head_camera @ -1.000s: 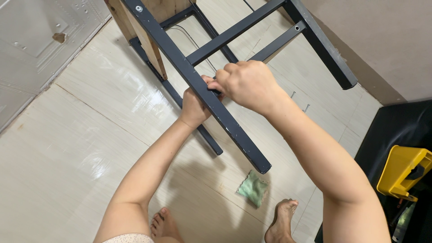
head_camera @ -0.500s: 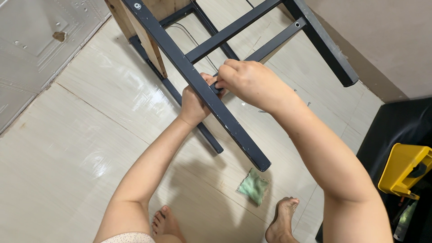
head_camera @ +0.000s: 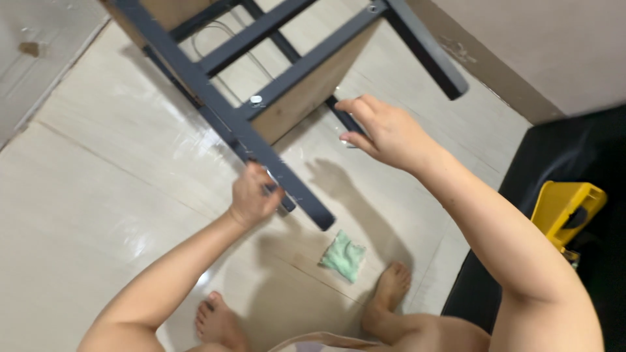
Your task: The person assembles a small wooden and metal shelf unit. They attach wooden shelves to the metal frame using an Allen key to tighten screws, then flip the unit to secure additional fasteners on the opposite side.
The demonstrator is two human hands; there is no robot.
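A small table with a dark metal frame (head_camera: 215, 107) and a wooden top (head_camera: 306, 91) lies tipped over on the tiled floor. My left hand (head_camera: 251, 195) grips one dark leg near its lower end. Above the floor, just right of the frame, my right hand (head_camera: 385, 133) hovers with its fingers apart and holds nothing I can make out. A bolt head (head_camera: 255, 100) shows on a crossbar near the wooden top.
A green cloth (head_camera: 343, 255) lies on the tiles by my bare feet (head_camera: 385, 293). A yellow tool case (head_camera: 566, 210) rests on a black surface (head_camera: 521, 189) at the right. A beige wall (head_camera: 521, 45) runs along the upper right.
My right hand has let go of the leg and moved right, away from the frame. The table has shifted and turned, so the wooden top now shows. My left hand stays on the leg.
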